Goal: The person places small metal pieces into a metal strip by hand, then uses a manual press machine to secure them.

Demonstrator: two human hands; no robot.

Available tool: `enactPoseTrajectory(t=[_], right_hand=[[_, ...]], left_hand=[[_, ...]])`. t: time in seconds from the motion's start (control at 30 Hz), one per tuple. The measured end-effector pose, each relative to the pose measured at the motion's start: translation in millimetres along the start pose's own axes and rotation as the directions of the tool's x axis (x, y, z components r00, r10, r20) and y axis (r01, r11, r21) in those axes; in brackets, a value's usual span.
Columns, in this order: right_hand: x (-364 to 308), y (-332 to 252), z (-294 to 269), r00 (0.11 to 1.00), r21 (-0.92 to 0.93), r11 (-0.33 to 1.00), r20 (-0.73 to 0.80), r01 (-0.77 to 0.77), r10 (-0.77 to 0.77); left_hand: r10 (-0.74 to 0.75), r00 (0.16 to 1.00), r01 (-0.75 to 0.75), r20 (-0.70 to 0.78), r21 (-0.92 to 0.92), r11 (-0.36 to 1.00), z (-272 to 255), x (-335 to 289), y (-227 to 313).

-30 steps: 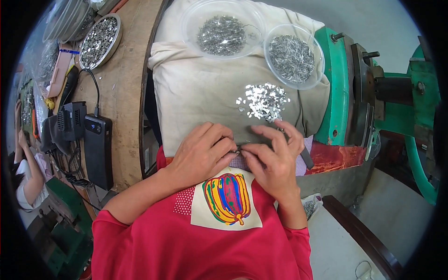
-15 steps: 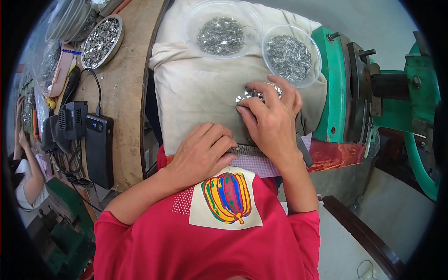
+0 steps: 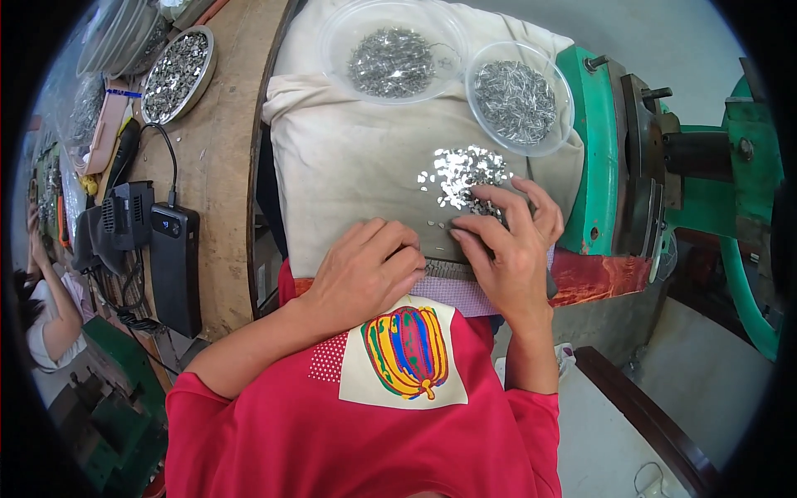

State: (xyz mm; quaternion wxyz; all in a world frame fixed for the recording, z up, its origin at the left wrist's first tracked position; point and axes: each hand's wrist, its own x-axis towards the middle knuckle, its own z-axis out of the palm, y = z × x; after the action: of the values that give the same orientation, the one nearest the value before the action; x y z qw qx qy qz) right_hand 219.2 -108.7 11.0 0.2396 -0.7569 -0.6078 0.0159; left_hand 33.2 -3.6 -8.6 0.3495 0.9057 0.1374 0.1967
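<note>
A loose pile of small shiny metal pieces (image 3: 466, 176) lies on the grey-beige cloth in front of me. My right hand (image 3: 516, 249) is at the pile's near right edge, fingers spread and bent, with a few pieces beside the fingertips. Its thumb and index tips come close together, and I see nothing held between them. My left hand (image 3: 365, 270) rests at the cloth's near edge, its fingers curled round the left end of a narrow ridged metal strip (image 3: 451, 270). The fingertips are partly hidden.
Beyond the pile stand two clear plastic bowls, a wide one (image 3: 332, 62) and a smaller one (image 3: 567, 124), holding thin metal pieces. A green machine (image 3: 581, 178) borders the right. On the wooden bench (image 3: 228, 166) at left are a dish (image 3: 207, 79) of metal bits and a black power bank (image 3: 176, 274).
My right hand has moved from over the pile toward me and to the right, uncovering the pieces, which now lie more spread out. The left hand has hardly moved.
</note>
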Motion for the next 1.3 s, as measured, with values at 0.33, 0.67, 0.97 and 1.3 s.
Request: enactPoseTrajectory(t=[0.33, 0.67, 0.97, 1.3], right_hand=[[-1, -3, 3, 0.999, 0.026, 0.999, -0.021, 0.030, -0.029], [6, -8, 9, 0.996, 0.032, 0.995, 0.003, 0.094, -0.094], [-26, -18, -5, 1.000, 0.097, 0.995, -0.018, 0.024, -0.023], [-5, -4, 5, 0.997, 0.133, 0.988, -0.049, 0.072, -0.066]], left_hand=[[-0.059, 0.998, 0.060, 0.018, -0.050, 0.997, -1, 0, 2], [-0.052, 0.997, 0.052, 0.060, -0.009, 0.999, -11, -1, 0], [-0.036, 0.999, 0.036, 0.021, -0.026, 0.999, -12, -2, -1], [-0.036, 0.999, 0.034, -0.036, -0.039, 0.999, -6, -5, 0]])
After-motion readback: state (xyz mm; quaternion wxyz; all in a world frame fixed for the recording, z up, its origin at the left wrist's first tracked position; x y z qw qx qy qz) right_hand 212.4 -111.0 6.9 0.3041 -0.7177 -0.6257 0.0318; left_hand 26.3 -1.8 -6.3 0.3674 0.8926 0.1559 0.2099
